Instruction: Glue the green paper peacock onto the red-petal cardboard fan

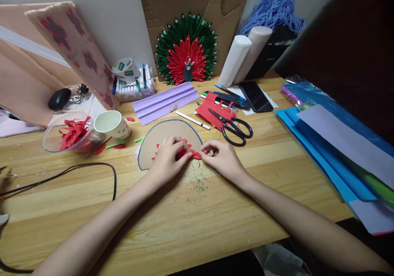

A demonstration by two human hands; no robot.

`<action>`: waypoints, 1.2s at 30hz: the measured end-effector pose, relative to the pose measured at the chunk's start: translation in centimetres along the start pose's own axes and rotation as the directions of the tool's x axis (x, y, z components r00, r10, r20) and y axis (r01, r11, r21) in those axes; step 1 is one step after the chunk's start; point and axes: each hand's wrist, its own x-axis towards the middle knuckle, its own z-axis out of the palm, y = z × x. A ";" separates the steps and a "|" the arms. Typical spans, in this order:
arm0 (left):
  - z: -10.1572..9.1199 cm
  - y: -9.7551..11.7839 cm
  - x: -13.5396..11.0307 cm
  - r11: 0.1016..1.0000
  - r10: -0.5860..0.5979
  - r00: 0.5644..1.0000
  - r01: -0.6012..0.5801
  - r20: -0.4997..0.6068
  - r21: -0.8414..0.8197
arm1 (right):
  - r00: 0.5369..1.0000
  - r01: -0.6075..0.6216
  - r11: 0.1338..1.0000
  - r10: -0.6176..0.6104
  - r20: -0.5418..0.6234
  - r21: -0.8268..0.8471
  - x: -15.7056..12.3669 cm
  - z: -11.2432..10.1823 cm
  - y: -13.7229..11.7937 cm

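Note:
A half-round piece of cardboard [150,146] with a blue-drawn rim lies flat on the wooden table. Red paper petals [182,154] are layered near its straight edge. My left hand [169,155] lies over the cardboard, its curled fingers and thumb closed on the petals and hiding part of them. At the right end of the red paper, my right hand [220,157] pinches a small red paper petal [197,155] between thumb and forefinger. Just beyond the right hand, black-handled scissors [235,128] rest partly on a cut sheet of red paper [211,107].
Behind stands a green-and-red peacock decoration [187,48] against cardboard. Left are a paper cup [112,125], a clear bowl [49,138] with red scraps, and a black cable [92,164]. Purple paper [166,99], a white pen [193,120], a phone [256,96] and blue folders [326,144] lie about.

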 end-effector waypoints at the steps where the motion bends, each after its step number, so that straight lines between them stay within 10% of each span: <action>1: 0.0 0.0 0.0 1.000 -0.005 1.000 0.005 -0.002 -0.016 | 1.000 -0.001 1.000 0.001 0.004 -0.001 0.0 -0.1 0.0; 36: 0.3 0.2 0.1 1.000 0.007 1.000 -0.007 -0.020 -0.009 | 0.999 0.037 0.998 -0.035 0.036 -0.047 -0.2 0.2 -0.8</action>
